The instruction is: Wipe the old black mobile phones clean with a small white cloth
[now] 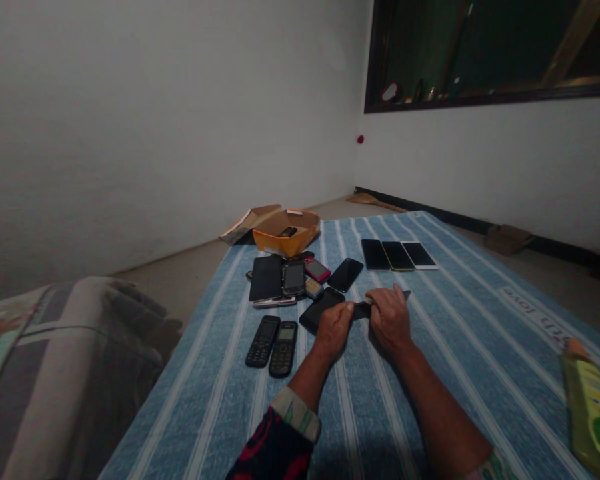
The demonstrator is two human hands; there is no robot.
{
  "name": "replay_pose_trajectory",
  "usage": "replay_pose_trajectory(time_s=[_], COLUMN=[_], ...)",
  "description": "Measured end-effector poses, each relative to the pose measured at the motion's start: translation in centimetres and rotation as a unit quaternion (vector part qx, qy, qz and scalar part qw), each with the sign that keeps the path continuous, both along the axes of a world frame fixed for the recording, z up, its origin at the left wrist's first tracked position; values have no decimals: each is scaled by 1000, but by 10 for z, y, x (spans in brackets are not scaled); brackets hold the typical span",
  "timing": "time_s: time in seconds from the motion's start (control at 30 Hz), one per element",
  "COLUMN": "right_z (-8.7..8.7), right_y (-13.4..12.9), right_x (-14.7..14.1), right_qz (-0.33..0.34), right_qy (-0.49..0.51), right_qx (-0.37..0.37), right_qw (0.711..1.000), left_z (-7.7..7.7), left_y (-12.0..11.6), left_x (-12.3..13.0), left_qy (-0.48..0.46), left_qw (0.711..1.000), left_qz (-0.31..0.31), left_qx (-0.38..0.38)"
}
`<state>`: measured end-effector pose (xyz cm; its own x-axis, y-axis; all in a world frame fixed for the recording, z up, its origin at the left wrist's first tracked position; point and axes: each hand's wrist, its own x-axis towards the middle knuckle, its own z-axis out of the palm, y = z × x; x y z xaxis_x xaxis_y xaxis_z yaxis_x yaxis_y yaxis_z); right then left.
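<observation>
Both hands on one thing — a thin dark object [361, 311], seen nearly edge-on, can't tell what exactly. It's out in front of me at 12 o'clock, over the desk [220, 373] with its blue-and-white striped cloth. My left grip [334, 327] is closed on its near-left end, thumb on top, fingers mostly hidden. My right grip [389, 317] is curled over the other end, and a dark tip pokes out beyond it at 2 o'clock.

From my hands: a black phone [321, 308] lies flat at 9 o'clock, partly behind the left grip; can't tell if they touch. Another dark phone [346, 275] sits at 11, tilted. Row of three phones [398, 256] at 1 o'clock, side by side, the rightmost white-framed. Two keypad phones [283, 349] at 8, next to each other. Phone pile [266, 277] at 10 — mixed, one with a pink edge. Beyond it, between 10 and 11, an orange box [286, 244], lid folded back, small dark phone [288, 232] inside. Yellowish bottle [587, 413] at 4, near the desk edge.
</observation>
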<state>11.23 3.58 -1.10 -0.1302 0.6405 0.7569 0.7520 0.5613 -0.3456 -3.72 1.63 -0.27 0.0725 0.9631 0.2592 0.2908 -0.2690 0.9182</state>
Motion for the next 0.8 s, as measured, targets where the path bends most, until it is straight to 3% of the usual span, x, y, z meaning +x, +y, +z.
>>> replay_pose_trajectory(time_s=[0.13,0.43,0.8], right_z=[-3,3,-2], right_y=[3,-14,4], right_x=[5,-27,10], right_qz=[-13,48,-32], right_qy=[13,-9,17], right_qx=[16,24,20], right_qw=[1000,999,999], left_z=[-1,-2,-6], left_y=[1,2,3], left_x=[0,0,-1], left_qy=[4,5,17], left_qw=[1000,1000,1000], left_qz=[5,-2,13], left_qx=[5,5,6])
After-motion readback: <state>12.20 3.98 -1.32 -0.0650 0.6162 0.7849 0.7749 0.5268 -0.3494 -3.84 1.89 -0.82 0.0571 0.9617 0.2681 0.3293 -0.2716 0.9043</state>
